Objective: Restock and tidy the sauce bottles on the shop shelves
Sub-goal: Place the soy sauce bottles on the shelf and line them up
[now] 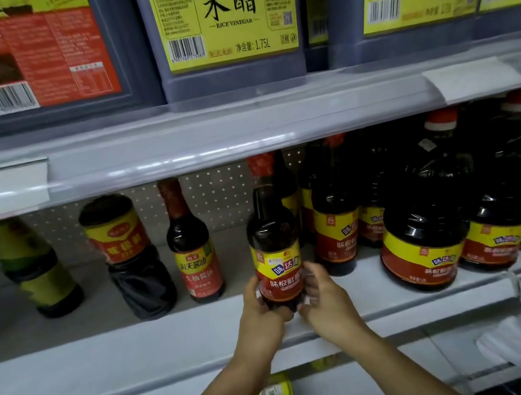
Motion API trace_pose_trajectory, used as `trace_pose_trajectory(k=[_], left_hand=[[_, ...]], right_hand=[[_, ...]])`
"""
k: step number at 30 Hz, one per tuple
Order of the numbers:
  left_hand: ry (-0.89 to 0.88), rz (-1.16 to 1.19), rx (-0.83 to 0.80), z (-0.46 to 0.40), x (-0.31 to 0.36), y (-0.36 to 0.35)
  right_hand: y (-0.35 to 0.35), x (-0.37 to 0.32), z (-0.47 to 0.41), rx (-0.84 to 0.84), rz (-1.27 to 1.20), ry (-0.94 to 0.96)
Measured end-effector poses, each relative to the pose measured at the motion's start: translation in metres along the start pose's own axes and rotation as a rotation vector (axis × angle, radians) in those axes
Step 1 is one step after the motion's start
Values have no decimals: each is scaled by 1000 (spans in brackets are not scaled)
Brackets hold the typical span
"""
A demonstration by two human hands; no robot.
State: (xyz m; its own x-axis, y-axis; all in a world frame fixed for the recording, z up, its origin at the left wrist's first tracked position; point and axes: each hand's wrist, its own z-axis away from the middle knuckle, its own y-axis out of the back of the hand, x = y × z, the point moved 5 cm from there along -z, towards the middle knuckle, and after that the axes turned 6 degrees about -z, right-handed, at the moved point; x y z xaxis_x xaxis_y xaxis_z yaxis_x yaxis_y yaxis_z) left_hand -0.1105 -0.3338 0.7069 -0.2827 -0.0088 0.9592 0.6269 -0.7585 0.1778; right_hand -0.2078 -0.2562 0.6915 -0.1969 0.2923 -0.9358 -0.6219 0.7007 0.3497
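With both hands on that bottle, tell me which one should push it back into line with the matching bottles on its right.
Left, probably. The left hand holds the bottle on the side away from the matching bottles, so it can press it toward them. The right hand sits in the gap between and would have to clear out.

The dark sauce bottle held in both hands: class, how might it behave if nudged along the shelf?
The sauce bottle is tall and narrow, so it probably tips easily. It looks full, so likely heavy. Its glossy surface may slip, hence left hand and right hand.
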Motion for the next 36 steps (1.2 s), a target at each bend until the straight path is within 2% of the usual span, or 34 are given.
trace_pose_trajectory(k=[11,27,29,33,36], left_hand=[[-107,23,-141,-28,20,-22],[-99,-8,-86,-51,13,-34],[-48,-2,-58,-48,5,-36],[-28,45,-22,-39,0,-48],[-17,75,12,-37,-1,-54]], right_hand=[[17,5,-25,70,86,-29],[27,14,-28,16,-34,-49],[30,17,-24,49,-63,-60],[56,27,-21,298,-202,-109],[68,31,-31,238,-179,-104]])
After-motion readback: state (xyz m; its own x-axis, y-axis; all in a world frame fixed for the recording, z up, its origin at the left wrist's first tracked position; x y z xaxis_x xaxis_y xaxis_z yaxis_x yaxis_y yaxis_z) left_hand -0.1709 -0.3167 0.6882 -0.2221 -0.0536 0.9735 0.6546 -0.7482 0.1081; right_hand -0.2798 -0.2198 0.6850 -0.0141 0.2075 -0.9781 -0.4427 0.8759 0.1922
